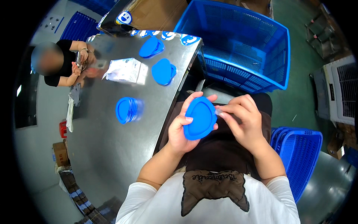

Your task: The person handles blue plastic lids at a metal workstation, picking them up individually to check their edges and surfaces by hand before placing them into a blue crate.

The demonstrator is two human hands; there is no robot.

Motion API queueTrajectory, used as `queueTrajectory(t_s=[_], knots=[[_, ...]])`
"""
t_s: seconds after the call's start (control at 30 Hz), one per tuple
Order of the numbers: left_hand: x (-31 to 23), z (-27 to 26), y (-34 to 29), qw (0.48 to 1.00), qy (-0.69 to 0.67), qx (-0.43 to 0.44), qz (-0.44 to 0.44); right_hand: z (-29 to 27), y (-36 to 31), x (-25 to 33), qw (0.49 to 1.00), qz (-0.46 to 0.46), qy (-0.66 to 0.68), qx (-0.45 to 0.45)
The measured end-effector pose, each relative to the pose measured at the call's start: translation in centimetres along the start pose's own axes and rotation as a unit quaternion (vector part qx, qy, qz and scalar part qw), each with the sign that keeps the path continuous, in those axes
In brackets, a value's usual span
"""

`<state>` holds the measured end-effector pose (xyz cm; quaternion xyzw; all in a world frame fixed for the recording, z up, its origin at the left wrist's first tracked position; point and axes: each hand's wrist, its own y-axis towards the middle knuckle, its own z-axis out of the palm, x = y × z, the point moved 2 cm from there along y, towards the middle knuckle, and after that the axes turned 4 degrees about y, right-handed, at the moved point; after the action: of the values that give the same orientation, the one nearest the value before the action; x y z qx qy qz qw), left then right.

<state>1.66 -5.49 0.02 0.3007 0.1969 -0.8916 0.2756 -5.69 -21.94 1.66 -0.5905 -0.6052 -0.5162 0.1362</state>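
My left hand [177,131] grips a blue, rounded-triangular plastic lid [200,118] over my lap, with the thumb on its face and the fingers behind it. At the lid's right edge, my right hand [244,120] pinches a small translucent piece [218,111] between thumb and forefinger. Whether that piece is joined to the lid, I cannot tell. On the metal table to the left stands a stack of similar blue lids [123,111]. Farther back lie two small overlapping groups of blue lids, one [149,47] behind the other [161,71].
A white tissue pack [122,71] rests on the metal table [108,149]. Ahead to the right is a large blue crate [246,71]; nested blue baskets [304,156] stand by my right side. Across the table, another person [61,61] handles something. A white cooler-like unit [341,89] stands far right.
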Motion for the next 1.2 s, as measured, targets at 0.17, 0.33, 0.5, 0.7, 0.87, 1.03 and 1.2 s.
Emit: queueTrajectory(t_s=[0.17, 0.33, 0.5, 0.7, 0.87, 1.03, 1.2], knots=[[0.1, 0.5, 0.2, 1.0, 0.009, -0.025, -0.003, -0.7, -0.3, 0.3, 0.995, -0.027, 0.091, 0.034], [-0.4, -0.9, 0.6, 0.997, 0.019, -0.079, 0.019, -2.3, -0.9, -0.3, 0.931, 0.062, 0.359, 0.028], [0.2, 0.0, 0.5, 0.998, 0.03, -0.055, 0.025, -0.8, -0.3, -0.7, 0.972, 0.138, 0.191, -0.015], [0.6, 1.1, 0.3, 0.995, 0.085, -0.034, 0.048, 1.5, 0.3, -0.7, 0.999, 0.005, 0.022, -0.025], [0.8, 0.5, 0.3, 0.986, 0.129, -0.069, 0.076, 1.0, 0.0, 0.7, 0.991, -0.023, 0.098, 0.087], [-0.2, 0.4, 0.7, 0.989, 0.097, -0.084, 0.071, 0.3, -0.1, -0.5, 0.974, 0.141, 0.173, 0.03], [0.5, 0.9, 0.9, 0.991, 0.104, -0.05, 0.072, 2.2, 0.4, -1.7, 0.993, 0.082, 0.082, -0.004]])
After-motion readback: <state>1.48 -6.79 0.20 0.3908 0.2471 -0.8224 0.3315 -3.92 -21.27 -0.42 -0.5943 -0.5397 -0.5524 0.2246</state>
